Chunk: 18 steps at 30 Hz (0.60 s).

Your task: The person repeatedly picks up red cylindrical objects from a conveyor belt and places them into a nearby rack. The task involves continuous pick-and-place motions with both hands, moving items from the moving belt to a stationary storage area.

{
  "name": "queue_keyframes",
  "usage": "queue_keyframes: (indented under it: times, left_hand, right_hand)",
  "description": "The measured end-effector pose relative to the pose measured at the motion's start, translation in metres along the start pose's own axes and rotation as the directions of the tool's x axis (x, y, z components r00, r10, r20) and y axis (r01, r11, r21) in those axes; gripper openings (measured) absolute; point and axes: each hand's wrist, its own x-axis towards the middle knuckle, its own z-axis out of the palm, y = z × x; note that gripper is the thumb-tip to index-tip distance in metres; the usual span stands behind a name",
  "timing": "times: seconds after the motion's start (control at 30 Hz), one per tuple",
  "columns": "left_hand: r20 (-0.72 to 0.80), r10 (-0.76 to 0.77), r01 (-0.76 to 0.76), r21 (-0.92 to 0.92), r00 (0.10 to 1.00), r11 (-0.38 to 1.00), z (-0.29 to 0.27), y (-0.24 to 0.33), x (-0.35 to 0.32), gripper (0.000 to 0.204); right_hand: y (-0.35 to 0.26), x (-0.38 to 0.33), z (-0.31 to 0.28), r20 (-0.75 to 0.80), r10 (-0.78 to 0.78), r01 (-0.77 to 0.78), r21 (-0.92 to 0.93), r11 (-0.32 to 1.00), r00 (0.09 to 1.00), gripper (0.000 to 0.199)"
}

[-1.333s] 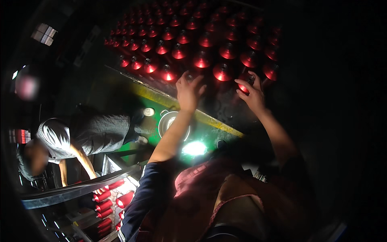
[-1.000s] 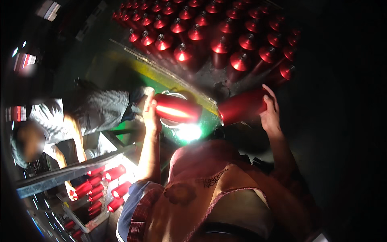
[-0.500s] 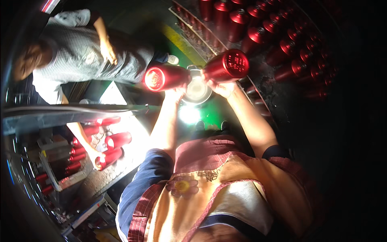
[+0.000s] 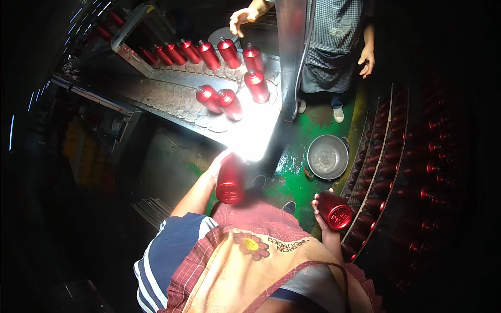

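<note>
My left hand (image 4: 218, 163) is closed round a glossy red metal bottle (image 4: 230, 182), its base turned toward me; glare from the table edge washes out part of the hand. Lower at the right, my right hand (image 4: 319, 209) grips a second red bottle (image 4: 334, 211), also base toward me, fingers wrapped along its side. This one is close beside the rows of red bottles (image 4: 383, 172) on the right. Ahead of my left hand, several red bottles (image 4: 257, 86) stand on a brightly lit metal table (image 4: 177, 112).
A metal pot (image 4: 327, 157) rests on the green floor (image 4: 300, 175). A dark post (image 4: 290, 57) rises by the table corner. Beyond it stands a co-worker (image 4: 334, 47) in a checked apron, one hand (image 4: 242, 20) over the table's far side. A metal frame (image 4: 130, 41) is at the far left.
My view has turned left toward the table. My hands, together over the pot before, are now far apart, each still holding a red bottle. The co-worker's hand has left the bottle it touched.
</note>
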Motion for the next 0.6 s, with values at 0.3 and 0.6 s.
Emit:
queue_keyframes:
  times: [0.3, 0.6]
  left_hand:
    - [0.200, 0.949, -0.227, 0.963, 0.245, -0.144, -0.072, 0.238, -0.023, 0.030]
    - [0.320, 0.896, 0.052, 0.935, 0.307, -0.351, -0.070, 0.261, 0.090, 0.040]
  right_hand:
    - [0.096, 0.205, 0.107, 0.101, -0.568, 0.307, -0.910, 0.279, 0.816, 0.053]
    - [0.180, 0.475, 0.100, 0.618, -0.156, 0.107, -0.366, -0.925, 0.770, 0.041]
